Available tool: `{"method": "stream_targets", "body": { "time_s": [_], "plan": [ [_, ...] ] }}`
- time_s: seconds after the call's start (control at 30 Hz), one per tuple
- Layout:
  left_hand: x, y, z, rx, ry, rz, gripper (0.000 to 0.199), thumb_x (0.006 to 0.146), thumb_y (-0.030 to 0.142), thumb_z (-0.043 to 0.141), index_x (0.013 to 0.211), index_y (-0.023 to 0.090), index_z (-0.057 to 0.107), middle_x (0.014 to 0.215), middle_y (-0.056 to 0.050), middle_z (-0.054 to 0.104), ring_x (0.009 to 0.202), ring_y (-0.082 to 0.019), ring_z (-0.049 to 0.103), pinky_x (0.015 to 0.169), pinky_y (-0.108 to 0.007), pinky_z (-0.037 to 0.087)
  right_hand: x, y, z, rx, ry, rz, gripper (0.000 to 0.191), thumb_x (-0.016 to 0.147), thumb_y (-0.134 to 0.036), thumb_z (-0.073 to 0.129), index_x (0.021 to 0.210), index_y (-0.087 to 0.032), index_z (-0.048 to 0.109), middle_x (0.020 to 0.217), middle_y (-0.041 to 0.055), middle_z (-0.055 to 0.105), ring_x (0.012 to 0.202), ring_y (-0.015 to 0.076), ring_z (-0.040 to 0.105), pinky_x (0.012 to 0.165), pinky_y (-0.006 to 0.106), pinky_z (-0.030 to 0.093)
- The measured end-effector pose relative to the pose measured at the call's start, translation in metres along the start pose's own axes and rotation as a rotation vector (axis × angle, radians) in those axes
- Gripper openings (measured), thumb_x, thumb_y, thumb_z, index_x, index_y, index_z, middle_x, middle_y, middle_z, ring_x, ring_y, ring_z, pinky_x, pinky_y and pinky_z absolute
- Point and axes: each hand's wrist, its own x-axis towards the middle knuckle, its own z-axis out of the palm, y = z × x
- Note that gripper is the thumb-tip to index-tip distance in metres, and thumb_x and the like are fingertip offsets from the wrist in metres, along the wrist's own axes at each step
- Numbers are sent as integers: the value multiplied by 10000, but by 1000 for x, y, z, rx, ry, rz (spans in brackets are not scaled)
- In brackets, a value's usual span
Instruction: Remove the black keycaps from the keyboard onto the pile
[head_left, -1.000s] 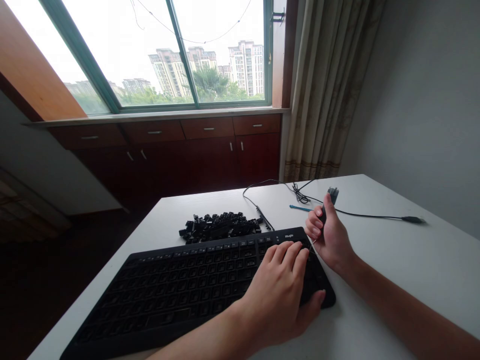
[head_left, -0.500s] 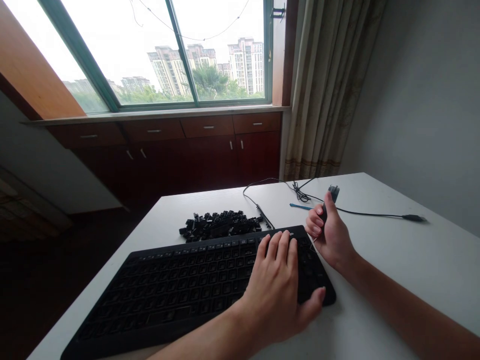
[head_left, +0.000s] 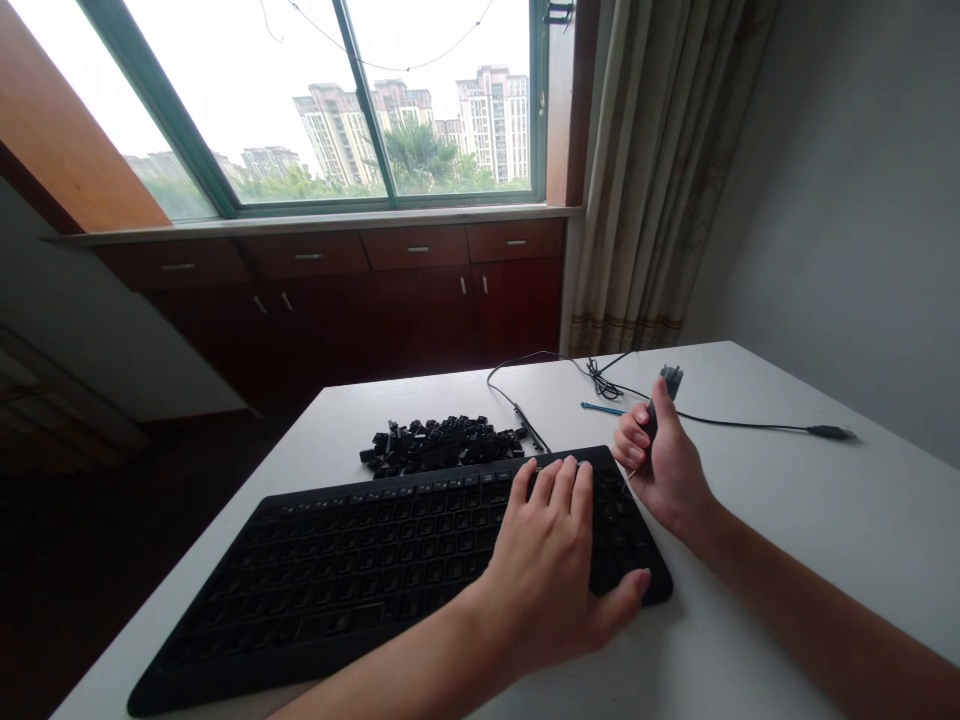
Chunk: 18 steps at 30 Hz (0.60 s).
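A black keyboard [head_left: 352,570] lies across the white table [head_left: 810,520], its keycaps stripped off. My left hand [head_left: 555,570] rests flat on the keyboard's right part, fingers spread toward the top rows and thumb near its right front corner. My right hand [head_left: 664,470] hovers just beyond the keyboard's right end, closed around a small dark keycap puller [head_left: 661,395] whose head sticks up above the thumb. A pile of loose black keycaps [head_left: 439,445] lies behind the keyboard.
The keyboard's black cable [head_left: 720,420] runs across the far table to a plug at the right. A thin blue tool [head_left: 600,408] lies near the cable. Behind the table are dark wooden drawers, a window and a curtain.
My left hand has slid a little to the left and back along the keyboard's upper right area. My right hand has stayed put with the puller in it.
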Motion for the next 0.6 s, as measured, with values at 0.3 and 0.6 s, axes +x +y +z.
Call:
{"method": "stream_targets", "body": {
  "time_s": [0.3, 0.6],
  "plan": [
    [13, -13, -15, -90, -28, 30, 1058, 739, 771, 688, 1493, 87, 398, 1341, -165, 637, 1204, -347, 601, 1211, -571, 271, 0, -1, 2, -16, 4, 5, 581, 780, -711, 719, 665, -210, 450, 495, -90, 352, 388, 56, 311, 348, 184, 292],
    [13, -14, -12, -86, -32, 71, 1112, 694, 837, 683, 1465, 78, 425, 1361, -177, 622, 1217, -360, 592, 1189, -548, 306, -1, -2, 0, -33, -5, 8, 580, 781, -714, 714, 663, -208, 457, 496, -88, 355, 393, 57, 316, 354, 185, 305]
  ]
}}
